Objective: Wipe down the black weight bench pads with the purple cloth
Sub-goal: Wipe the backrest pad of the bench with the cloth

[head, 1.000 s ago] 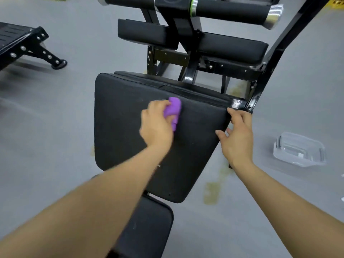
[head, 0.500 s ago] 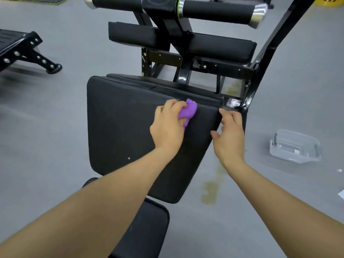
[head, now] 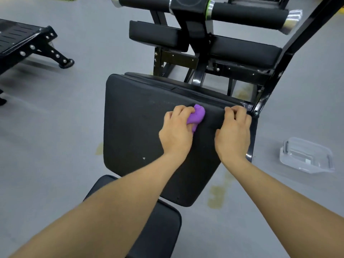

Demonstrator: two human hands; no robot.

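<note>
I am closing my left hand [head: 176, 134] around the cloth [head: 197, 116], bunching it into a wad under the fingers and pressing it onto the big pad [head: 134, 123] near its far right edge. My right hand [head: 233, 135] is curling over that pad's right far corner, just beside the frame [head: 268, 94], fingers bent and gripping the pad edge to steady it.

Handling, my judgement: the cloth is soft, light and compressible; I am taking it as a ball in the palm, so little of its face is meeting the surface. The pad is reading as firm foam under a smooth skin, likely a bit slick, and it is tilting away from me, so bracing it seems sensible.

Appearance: cloth is bright purple, crumpled, partly hidden by my fingers. Pad is matte black, broad, rounded at the corners, with a small pale nick near its middle. A second pad [head: 163, 229] is sitting nearer, two narrow pads [head: 242, 51] and rollers [head: 247, 17] farther off. A clear tub [head: 307, 157] is lying on the floor [head: 52, 146] to the right.
</note>
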